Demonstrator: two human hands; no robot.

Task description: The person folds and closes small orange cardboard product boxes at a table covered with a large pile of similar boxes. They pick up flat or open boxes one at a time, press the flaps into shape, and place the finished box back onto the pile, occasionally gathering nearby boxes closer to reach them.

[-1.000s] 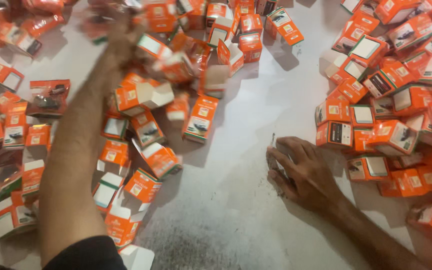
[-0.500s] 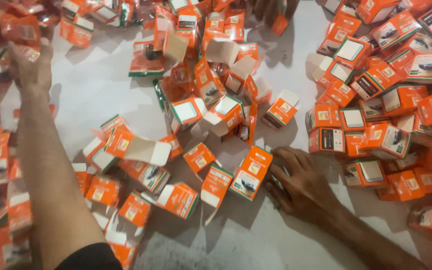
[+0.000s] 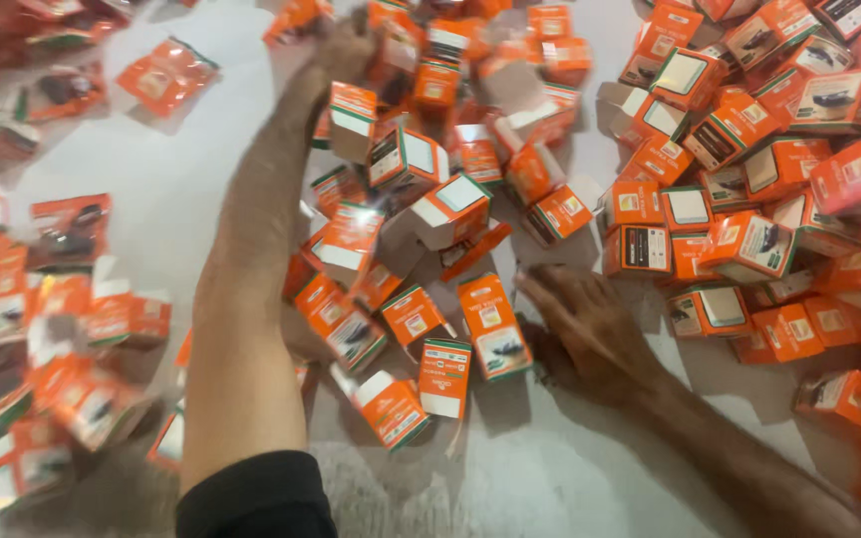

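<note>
Several small orange cardboard boxes [image 3: 490, 324] with white and green panels lie heaped on a white surface [image 3: 191, 189]. My left arm reaches far across it, and my left hand [image 3: 346, 52] is at the top, blurred, against the far edge of the middle heap [image 3: 421, 189]. The forearm lies along the heap's left side. My right hand [image 3: 590, 329] rests palm down on the surface with fingers spread, holding nothing, its fingertips near a box [image 3: 638, 249] of the right-hand pile.
More orange boxes cover the right side [image 3: 779, 199] and the left edge [image 3: 42, 329]. Flat orange packets [image 3: 166, 75] lie at the top left. A black sleeve [image 3: 256, 498] shows at the bottom.
My left arm has swung right, pushing a heap of boxes toward the middle and closer to my right hand. My right hand has stayed flat on the surface.
</note>
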